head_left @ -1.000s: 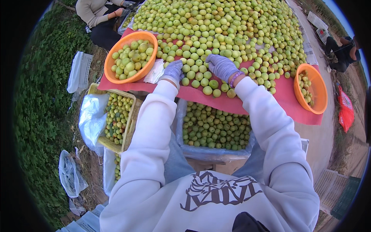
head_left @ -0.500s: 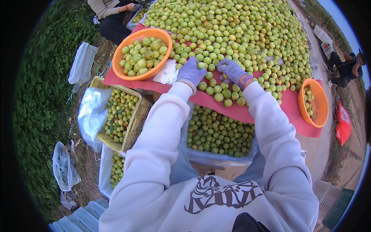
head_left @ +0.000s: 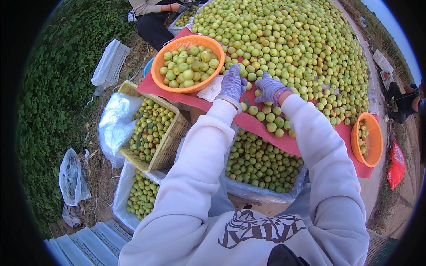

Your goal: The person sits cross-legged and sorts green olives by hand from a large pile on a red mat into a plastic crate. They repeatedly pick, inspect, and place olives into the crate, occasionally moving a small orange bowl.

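Note:
A wide heap of small round yellow-green fruits (head_left: 284,40), which look like jujubes, covers a table with a red cloth (head_left: 195,101). At the heap's near edge my left hand (head_left: 232,85), in a purple-grey glove, has its fingers curled. Just to its right is my right hand (head_left: 269,88), gloved alike and curled over the near fruits. The backs of both hands hide whatever lies inside the fingers. An orange basket (head_left: 155,73) of larger-looking fruits stands left of my left hand, with a white paper (head_left: 211,90) between them.
Below the table edge sits a plastic-lined crate (head_left: 266,193) of fruits. A yellow crate (head_left: 175,137) and a lined white crate (head_left: 122,190), both holding fruits, stand at left. A smaller orange basket (head_left: 376,141) is at the table's right. Other people sit at far left (head_left: 153,26) and far right (head_left: 401,102).
The view has shifted, so the table and baskets appear farther right and slightly lower. My left hand has turned, its fingers now pointing more away from me. Both hands stay at the heap's near edge.

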A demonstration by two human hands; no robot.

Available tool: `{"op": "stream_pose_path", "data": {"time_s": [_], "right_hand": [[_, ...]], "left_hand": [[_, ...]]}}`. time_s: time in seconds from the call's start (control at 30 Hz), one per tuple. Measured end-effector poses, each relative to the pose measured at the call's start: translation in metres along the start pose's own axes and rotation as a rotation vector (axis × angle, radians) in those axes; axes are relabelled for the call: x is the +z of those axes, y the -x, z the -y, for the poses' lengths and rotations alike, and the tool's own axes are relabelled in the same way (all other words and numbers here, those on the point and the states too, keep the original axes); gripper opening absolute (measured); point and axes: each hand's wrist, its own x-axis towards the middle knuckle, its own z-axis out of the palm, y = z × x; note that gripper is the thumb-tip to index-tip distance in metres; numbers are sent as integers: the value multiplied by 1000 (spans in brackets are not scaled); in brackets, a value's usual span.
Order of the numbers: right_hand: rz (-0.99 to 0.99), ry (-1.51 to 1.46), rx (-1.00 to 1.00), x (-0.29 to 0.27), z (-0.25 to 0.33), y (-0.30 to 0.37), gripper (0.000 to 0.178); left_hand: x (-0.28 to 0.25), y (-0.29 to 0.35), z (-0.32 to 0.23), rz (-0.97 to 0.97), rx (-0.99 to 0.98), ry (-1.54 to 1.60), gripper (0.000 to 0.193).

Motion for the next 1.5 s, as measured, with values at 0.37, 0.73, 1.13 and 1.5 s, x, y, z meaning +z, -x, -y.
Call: {"op": "stream_pose_path", "data": {"time_s": [0.37,0.73,1.13,1.5], "right_hand": [[83,-2420,270,2,42,-24,13],[-956,-701,55,-52,114,-140,47],[-978,-416,-98,-10,50,-98,22],[-194,-40,299,31,-55,33,35]], "left_hand": [[-14,27,-6,-204,582,-1112,48],[-33,34,-25,-416,734,353,44],[-46,16,-29,-468,680,356,35],[9,4,18,42,-15,87,33]]}}
